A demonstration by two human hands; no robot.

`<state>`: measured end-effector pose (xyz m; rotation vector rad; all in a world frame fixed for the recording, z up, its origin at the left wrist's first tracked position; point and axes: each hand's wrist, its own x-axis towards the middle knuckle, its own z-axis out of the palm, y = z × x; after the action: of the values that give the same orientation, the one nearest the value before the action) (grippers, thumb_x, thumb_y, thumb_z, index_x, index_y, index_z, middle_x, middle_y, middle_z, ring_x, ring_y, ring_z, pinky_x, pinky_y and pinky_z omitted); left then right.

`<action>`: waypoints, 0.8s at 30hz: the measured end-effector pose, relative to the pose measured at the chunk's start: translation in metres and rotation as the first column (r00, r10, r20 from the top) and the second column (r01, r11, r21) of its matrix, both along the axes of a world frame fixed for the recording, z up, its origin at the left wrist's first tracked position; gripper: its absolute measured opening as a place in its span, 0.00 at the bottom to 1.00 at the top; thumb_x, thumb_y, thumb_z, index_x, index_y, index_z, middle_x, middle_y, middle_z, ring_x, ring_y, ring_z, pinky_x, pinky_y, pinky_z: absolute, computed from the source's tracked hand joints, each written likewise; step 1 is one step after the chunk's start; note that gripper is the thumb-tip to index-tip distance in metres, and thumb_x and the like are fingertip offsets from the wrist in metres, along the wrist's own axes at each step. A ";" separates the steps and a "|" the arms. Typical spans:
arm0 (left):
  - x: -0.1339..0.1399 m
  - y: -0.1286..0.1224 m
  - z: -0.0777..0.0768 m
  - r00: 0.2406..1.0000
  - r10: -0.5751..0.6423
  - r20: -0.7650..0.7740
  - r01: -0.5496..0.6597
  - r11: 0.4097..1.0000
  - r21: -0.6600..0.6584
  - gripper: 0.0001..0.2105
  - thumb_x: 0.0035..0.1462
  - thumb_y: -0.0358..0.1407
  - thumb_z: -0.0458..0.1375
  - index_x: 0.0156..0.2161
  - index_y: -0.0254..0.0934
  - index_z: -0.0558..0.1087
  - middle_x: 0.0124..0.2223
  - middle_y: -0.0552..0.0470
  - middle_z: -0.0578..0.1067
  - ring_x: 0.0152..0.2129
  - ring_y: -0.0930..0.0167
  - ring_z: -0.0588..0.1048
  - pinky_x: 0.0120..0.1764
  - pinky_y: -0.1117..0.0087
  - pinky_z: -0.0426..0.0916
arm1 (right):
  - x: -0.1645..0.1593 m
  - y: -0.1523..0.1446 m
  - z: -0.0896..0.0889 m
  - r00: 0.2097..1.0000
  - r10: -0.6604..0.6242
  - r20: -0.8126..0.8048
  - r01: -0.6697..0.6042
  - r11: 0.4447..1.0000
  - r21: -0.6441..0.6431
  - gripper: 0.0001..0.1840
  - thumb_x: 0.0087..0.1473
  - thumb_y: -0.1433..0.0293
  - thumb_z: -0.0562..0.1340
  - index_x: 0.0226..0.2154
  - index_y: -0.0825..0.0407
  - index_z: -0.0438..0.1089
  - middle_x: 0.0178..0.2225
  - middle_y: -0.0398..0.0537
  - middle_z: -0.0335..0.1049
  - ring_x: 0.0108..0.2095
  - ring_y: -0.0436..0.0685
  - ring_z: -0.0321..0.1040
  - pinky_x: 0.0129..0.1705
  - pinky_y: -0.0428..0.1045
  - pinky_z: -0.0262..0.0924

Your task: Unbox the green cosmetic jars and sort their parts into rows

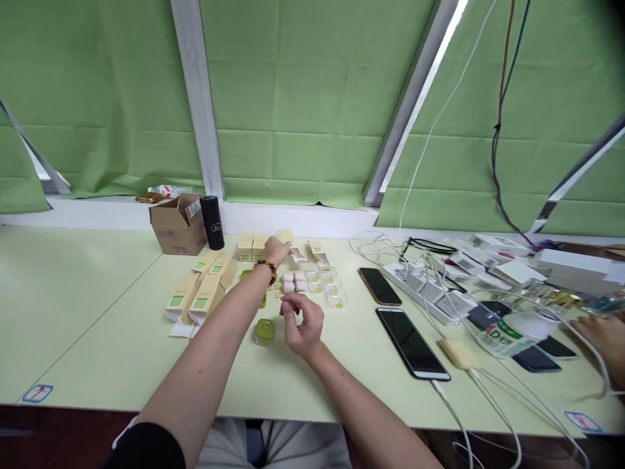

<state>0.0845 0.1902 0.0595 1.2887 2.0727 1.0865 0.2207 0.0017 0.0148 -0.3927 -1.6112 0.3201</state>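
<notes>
My left hand reaches across the table, its fingers closed at the edge of a small cream carton with open flaps. A beaded bracelet circles that wrist. Closer to me, my right hand is curled, with nothing visible in its fingers. Just left of it stands a small clear jar with a green lid; more green lids show partly behind my left forearm. Pale pink blocks sit beyond my right hand, beside several clear cups with yellow at the bottom. Another open carton lies behind the cups.
Cream cartons lie at left, with smaller ones behind. A cardboard box and black bottle stand at the back. To the right are phones, a power strip and tangled cables. Another person's hand shows far right.
</notes>
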 end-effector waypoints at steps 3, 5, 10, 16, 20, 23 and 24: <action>0.007 0.013 -0.009 0.999 -0.027 -0.045 0.026 0.999 -0.031 0.13 0.61 0.41 0.64 0.34 0.31 0.80 0.38 0.35 0.84 0.38 0.59 0.83 0.41 0.66 0.73 | 0.001 0.000 0.002 1.000 -0.019 0.000 0.019 1.000 -0.007 0.06 0.63 0.74 0.58 0.38 0.49 0.71 0.22 0.41 0.70 0.21 0.50 0.64 0.25 0.48 0.60; 0.009 0.018 -0.016 0.995 -0.071 -0.073 0.069 0.997 -0.036 0.14 0.60 0.43 0.65 0.39 0.30 0.80 0.42 0.32 0.83 0.44 0.57 0.83 0.44 0.65 0.73 | 0.001 0.000 0.003 1.000 -0.028 -0.002 0.027 1.000 -0.009 0.06 0.63 0.74 0.58 0.38 0.49 0.71 0.22 0.41 0.70 0.21 0.50 0.63 0.25 0.47 0.59; 0.004 0.017 -0.032 0.973 -0.181 -0.142 0.186 0.982 0.018 0.21 0.57 0.40 0.68 0.52 0.29 0.76 0.57 0.31 0.78 0.62 0.52 0.72 0.58 0.62 0.66 | 0.001 -0.001 0.005 0.999 -0.033 -0.013 0.033 0.999 -0.012 0.06 0.63 0.74 0.58 0.39 0.49 0.71 0.22 0.41 0.70 0.21 0.50 0.63 0.25 0.47 0.60; 0.003 0.028 -0.046 0.926 -0.352 -0.139 0.361 0.931 0.052 0.19 0.66 0.39 0.62 0.58 0.33 0.72 0.59 0.40 0.74 0.54 0.59 0.75 0.56 0.55 0.72 | 0.000 -0.002 0.003 1.000 -0.030 0.008 0.030 1.000 -0.002 0.07 0.61 0.73 0.58 0.39 0.49 0.72 0.22 0.41 0.70 0.21 0.51 0.64 0.27 0.49 0.60; 0.013 0.038 -0.052 0.901 -0.417 -0.118 0.426 0.902 0.062 0.19 0.67 0.43 0.61 0.58 0.36 0.71 0.57 0.43 0.74 0.50 0.61 0.77 0.51 0.54 0.76 | 0.000 -0.002 0.003 1.000 -0.027 0.006 0.027 1.000 0.015 0.08 0.62 0.74 0.58 0.40 0.49 0.71 0.22 0.41 0.69 0.21 0.51 0.64 0.27 0.49 0.60; 0.021 0.042 -0.054 0.888 -0.447 -0.110 0.455 0.888 0.068 0.19 0.67 0.43 0.61 0.58 0.35 0.71 0.57 0.43 0.74 0.50 0.61 0.77 0.51 0.54 0.76 | 0.000 -0.001 0.003 1.000 -0.020 -0.006 0.020 1.000 0.018 0.08 0.62 0.75 0.58 0.40 0.49 0.71 0.22 0.41 0.69 0.22 0.51 0.65 0.27 0.49 0.59; 0.022 0.043 -0.055 0.885 -0.453 -0.109 0.462 0.884 0.068 0.19 0.67 0.43 0.61 0.58 0.35 0.71 0.57 0.43 0.74 0.50 0.61 0.77 0.51 0.54 0.76 | 0.000 -0.001 0.003 1.000 -0.018 -0.006 0.018 1.000 0.016 0.08 0.62 0.74 0.58 0.41 0.49 0.71 0.22 0.41 0.69 0.22 0.51 0.65 0.27 0.49 0.59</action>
<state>0.1067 0.2330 0.0049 1.7886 1.6583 0.9245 0.2211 0.0009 0.0176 -0.3930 -1.6030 0.2942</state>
